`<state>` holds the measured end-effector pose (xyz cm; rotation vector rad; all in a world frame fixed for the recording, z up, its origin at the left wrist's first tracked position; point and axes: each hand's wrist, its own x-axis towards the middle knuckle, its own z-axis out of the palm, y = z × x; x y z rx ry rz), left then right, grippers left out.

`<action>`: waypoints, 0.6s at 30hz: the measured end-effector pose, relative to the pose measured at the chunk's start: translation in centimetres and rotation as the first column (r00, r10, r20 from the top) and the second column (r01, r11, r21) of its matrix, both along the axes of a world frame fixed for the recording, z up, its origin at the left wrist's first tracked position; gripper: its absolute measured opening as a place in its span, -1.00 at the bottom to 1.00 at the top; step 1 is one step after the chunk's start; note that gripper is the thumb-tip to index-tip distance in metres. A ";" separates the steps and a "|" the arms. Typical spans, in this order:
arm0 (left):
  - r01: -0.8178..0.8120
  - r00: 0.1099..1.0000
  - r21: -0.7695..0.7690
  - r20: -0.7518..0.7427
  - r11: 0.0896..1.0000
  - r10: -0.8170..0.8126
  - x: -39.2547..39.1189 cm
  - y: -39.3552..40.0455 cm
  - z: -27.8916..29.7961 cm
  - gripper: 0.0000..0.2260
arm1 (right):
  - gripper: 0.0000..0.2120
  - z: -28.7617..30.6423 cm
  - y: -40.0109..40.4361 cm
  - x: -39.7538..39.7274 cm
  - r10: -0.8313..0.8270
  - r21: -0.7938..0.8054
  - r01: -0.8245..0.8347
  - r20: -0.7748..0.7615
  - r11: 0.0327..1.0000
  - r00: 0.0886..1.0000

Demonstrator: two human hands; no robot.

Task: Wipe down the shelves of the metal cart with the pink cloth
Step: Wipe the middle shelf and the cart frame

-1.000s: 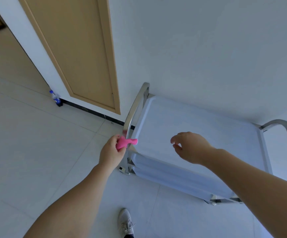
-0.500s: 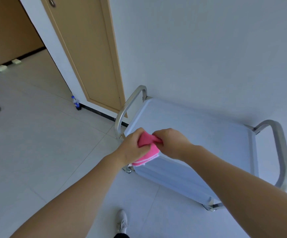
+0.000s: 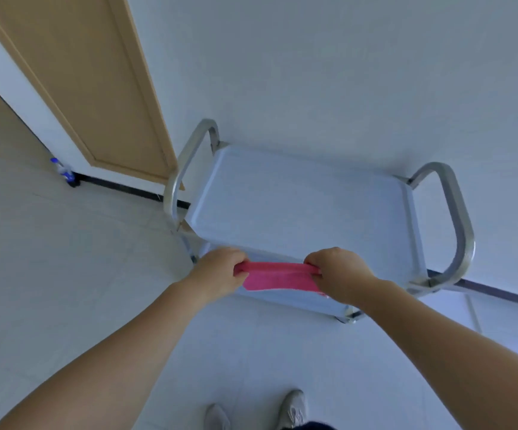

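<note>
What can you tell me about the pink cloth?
The pink cloth is bright pink and looks soft, like a small towel. It is stretched out sideways into a band, bunched along its top edge, with a flatter part hanging below. The left hand grips one end and the right hand grips the other. It is held over the near edge of the metal cart; whether it touches the cart cannot be told.
</note>
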<state>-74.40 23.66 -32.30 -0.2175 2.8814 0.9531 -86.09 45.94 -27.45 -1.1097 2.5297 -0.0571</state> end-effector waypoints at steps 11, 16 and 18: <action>0.007 0.995 0.123 0.094 0.992 -0.019 0.2 5.0 -18.7 -0.89 | -0.89 -18.6 5.0 0.5 -0.096 0.094 0.081 0.160 0.992 0.982; 0.003 1.000 0.165 0.002 0.986 -0.004 -3.0 8.0 -26.6 -0.87 | -0.86 -27.2 8.4 -1.5 -0.181 0.014 0.182 0.176 0.983 0.968; 0.046 0.998 0.184 -0.049 0.982 -0.038 -4.7 8.9 -28.8 -0.86 | -0.85 -29.9 9.7 -2.5 -0.195 -0.018 0.200 0.143 0.980 0.970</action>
